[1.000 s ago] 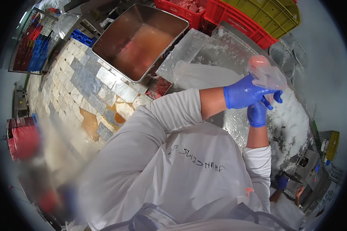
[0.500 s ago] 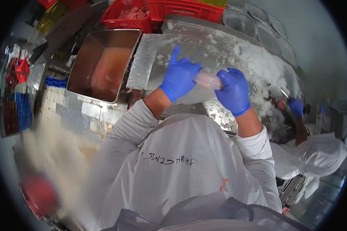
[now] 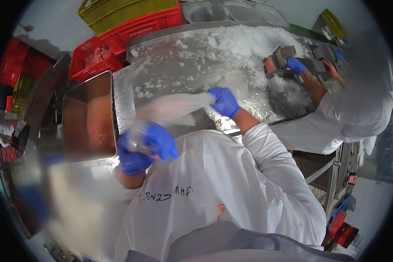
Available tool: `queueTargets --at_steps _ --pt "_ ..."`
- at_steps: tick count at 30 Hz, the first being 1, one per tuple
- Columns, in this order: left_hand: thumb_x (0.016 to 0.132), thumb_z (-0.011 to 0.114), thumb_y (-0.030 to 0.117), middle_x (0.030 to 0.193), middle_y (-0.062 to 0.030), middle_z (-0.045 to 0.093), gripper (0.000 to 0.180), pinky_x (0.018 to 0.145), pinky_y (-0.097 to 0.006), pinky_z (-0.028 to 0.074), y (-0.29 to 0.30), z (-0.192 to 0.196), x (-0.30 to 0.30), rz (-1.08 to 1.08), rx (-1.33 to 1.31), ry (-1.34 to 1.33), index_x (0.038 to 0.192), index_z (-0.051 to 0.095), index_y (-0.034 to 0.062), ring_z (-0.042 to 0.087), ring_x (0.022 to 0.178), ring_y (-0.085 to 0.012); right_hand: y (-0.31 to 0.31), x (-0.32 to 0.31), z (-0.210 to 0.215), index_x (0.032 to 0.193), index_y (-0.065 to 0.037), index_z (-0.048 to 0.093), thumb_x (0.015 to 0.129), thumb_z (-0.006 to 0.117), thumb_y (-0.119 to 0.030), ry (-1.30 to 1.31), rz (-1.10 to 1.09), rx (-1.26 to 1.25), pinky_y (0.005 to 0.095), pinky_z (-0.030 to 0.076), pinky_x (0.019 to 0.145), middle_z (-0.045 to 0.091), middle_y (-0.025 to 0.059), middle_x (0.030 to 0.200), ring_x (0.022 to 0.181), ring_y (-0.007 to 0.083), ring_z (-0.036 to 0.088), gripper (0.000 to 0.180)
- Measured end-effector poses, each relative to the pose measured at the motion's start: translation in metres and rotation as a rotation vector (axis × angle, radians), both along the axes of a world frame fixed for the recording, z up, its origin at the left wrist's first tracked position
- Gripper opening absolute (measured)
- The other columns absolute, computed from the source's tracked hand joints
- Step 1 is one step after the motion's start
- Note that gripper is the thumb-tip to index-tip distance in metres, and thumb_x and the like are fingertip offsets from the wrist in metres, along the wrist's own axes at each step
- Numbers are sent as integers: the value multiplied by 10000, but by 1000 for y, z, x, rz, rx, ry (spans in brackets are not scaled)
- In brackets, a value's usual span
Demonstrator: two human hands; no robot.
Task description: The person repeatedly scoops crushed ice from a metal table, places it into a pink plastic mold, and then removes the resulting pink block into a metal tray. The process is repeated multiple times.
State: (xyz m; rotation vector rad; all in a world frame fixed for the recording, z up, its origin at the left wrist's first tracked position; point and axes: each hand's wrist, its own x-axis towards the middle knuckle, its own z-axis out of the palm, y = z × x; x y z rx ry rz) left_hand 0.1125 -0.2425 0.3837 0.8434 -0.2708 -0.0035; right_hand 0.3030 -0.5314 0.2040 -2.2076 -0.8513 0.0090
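Note:
A pale, translucent plastic bag (image 3: 174,107), pinkish inside and blurred by motion, stretches between my two blue-gloved hands. My left hand (image 3: 147,147), low in front of my apron, is closed around one end of it; its fingers are smeared. My right hand (image 3: 224,103) grips the other end above the steel table (image 3: 170,74). What is inside the bag cannot be made out. Left of my left hand stands a deep steel tub (image 3: 113,105) holding orange-pink liquid.
Crushed ice (image 3: 244,41) is heaped at the table's far right. A co-worker's gloved hand (image 3: 296,65) works beside a metal device (image 3: 280,59) there. Behind the tub sits a red crate (image 3: 91,72) with pinkish pieces, and a yellow crate (image 3: 122,15) rests on another red one.
My hands have moved apart; the left came down and toward me, drawing the bag out lengthwise. The whole view has turned, bringing more of the co-worker into sight.

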Motion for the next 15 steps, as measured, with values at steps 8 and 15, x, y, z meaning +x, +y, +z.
queueTargets --at_steps 8,15 --pt "1033 633 388 958 -231 666 403 933 -378 525 68 -28 76 -166 1901 562 1003 706 -7 687 987 -207 -28 -25 62 934 -158 720 735 731 -169 -320 -104 -162 461 509 888 729 82 885 864 322 701 199" --pt "952 516 732 1293 -177 629 879 993 -504 462 83 -101 65 -437 656 -230 1414 524 -16 632 1122 -350 -11 -34 65 1078 -17 748 783 816 -293 495 44 -133 444 539 966 721 235 1089 1075 396 688 410"
